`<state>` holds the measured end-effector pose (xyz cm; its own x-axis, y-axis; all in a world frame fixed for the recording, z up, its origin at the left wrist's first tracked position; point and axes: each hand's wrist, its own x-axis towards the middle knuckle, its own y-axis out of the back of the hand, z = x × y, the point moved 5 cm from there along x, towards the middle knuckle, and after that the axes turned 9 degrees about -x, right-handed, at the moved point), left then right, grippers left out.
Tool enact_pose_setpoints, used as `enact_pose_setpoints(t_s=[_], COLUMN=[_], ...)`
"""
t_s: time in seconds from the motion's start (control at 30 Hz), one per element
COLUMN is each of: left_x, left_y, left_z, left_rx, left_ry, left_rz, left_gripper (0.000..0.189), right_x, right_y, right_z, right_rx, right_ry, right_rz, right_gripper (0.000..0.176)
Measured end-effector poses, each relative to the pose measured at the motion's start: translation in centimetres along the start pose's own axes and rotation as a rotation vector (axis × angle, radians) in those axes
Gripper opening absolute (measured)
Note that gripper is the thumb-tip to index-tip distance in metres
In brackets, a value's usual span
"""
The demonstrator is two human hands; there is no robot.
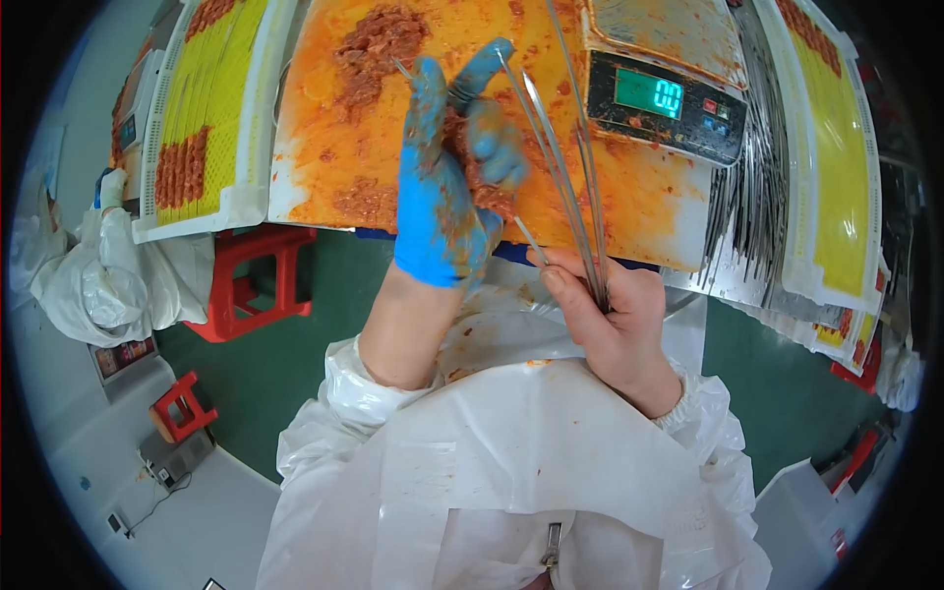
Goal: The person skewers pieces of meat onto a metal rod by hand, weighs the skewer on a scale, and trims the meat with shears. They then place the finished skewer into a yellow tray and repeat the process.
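Note:
My left hand (428,211), in a smeared blue glove, is curled round a lump of minced meat (484,187) above the orange-stained board. The glove's fingers are slightly blurred. My bare right hand (624,329) grips several long metal skewers (565,172). One skewer runs from the right fingers into the meat, and a thin tip shows beyond the left hand. The other skewers fan upward over the board. A pile of minced meat (379,49) lies on the board (678,211) past my left hand.
A digital scale (669,103) reading 0.0 stands at the board's right. Beside it lie many loose skewers (752,187). White trays with yellow liners (221,88) (831,147) flank the board, the left one bearing meat skewers (182,172). Red stools (256,285) stand on the green floor.

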<state>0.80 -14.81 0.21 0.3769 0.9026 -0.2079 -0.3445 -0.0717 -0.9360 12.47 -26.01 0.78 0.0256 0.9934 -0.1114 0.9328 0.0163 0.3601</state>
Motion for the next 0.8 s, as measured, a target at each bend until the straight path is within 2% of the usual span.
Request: enact_pose_setpoints(t_s=[0.1, 0.23, 0.4, 0.5, 0.6, 0.73, 0.77, 0.8], left_x=[-1.4, -1.4, -0.7, 0.5, 1.7, 2.8, 3.0, 3.1], left_y=[-0.3, -0.4, -1.0, -1.2, -2.2, -5.5, -6.0, -5.9], left_z=[-1.9, -2.2, -1.6, -0.5, 0.0, -2.0, -2.7, -3.1], left_rx=[-0.069, 0.185, 0.161, 0.172, 0.185, 0.2, 0.208, 0.199], left_ry=[0.178, 0.132, -0.021, -0.121, -0.138, -0.034, -0.005, 0.003], left_rz=[-0.005, 0.03, 0.102, 0.098, 0.032, -0.134, -0.114, 0.006], left_gripper=[0.047, 0.052, 0.052, 0.052, 0.052, 0.053, 0.053, 0.052], right_x=[-0.1, -0.5, -0.9, -1.3, -0.9, -1.1, -1.3, -1.7], right_y=[0.1, 0.5, 2.2, 2.8, 3.0, 9.3, 12.1, 15.4], right_z=[0.2, 0.0, -0.1, 0.0, -0.2, -1.2, -1.1, -0.6], right_rx=[-0.026, -0.038, 0.033, 0.015, -0.064, -0.092, -0.052, -0.059], right_ry=[0.058, 0.043, -0.007, -0.041, 0.162, 0.104, 0.07, -0.017], right_rz=[0.035, 0.066, 0.104, 0.009, 0.046, 0.092, 0.167, 0.248], right_gripper=[0.021, 0.021, 0.017, 0.017, 0.018, 0.017, 0.017, 0.017])
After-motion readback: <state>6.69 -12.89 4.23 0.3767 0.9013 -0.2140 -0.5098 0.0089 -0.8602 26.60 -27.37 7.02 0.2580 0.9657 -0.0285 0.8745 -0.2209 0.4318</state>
